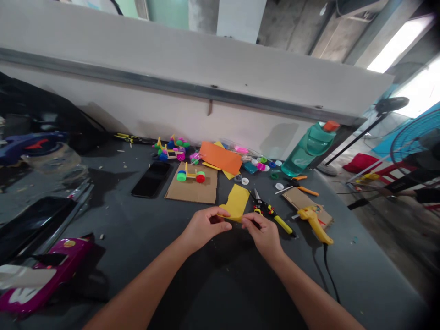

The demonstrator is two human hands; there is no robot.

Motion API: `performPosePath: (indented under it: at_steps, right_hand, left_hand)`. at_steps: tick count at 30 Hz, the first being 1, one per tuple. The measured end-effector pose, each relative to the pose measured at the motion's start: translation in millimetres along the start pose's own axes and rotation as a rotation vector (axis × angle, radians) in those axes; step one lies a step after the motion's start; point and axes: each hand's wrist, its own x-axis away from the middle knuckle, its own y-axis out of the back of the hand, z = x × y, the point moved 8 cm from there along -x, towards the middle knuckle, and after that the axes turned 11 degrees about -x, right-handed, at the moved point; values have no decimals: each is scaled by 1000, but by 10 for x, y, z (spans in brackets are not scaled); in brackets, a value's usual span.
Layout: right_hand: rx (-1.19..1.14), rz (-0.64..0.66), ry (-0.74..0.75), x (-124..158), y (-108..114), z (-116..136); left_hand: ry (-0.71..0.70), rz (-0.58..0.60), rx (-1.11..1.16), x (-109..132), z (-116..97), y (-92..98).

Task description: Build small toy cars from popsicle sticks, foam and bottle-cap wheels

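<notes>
A yellow sheet piece [237, 200] with an uneven outline is held between my two hands at the middle of the dark table. My left hand [205, 228] pinches its lower left edge, fingers closed. At its lower right corner, my right hand [264, 234] grips it between thumb and fingers. Pliers or cutters with yellow and black handles [275, 215] lie just right of the sheet. Behind my left hand, a small model with green and red wheels [191, 175] stands on a cardboard square [192, 192].
A black phone [151, 179] lies left of the cardboard. Orange sheets [222, 157] and colourful small parts line the back. At right are a teal bottle [307, 151], orange-handled scissors [308, 190] and a yellow glue gun [314, 223] with its cable. A magenta tool [65, 261] sits at left.
</notes>
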Motion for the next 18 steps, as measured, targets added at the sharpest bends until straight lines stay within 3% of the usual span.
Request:
performPosePath:
  at_steps: [5, 10, 18]
  right_hand:
    - [4, -23, -8, 8, 16, 1]
    - [69, -51, 53, 43, 29, 124]
    - [-125, -36, -130, 23, -23, -62]
  left_hand:
    - [-49, -90, -151, 10, -49, 103]
    - [-15, -154, -105, 2, -39, 197]
    - [-55, -121, -124, 24, -79, 80]
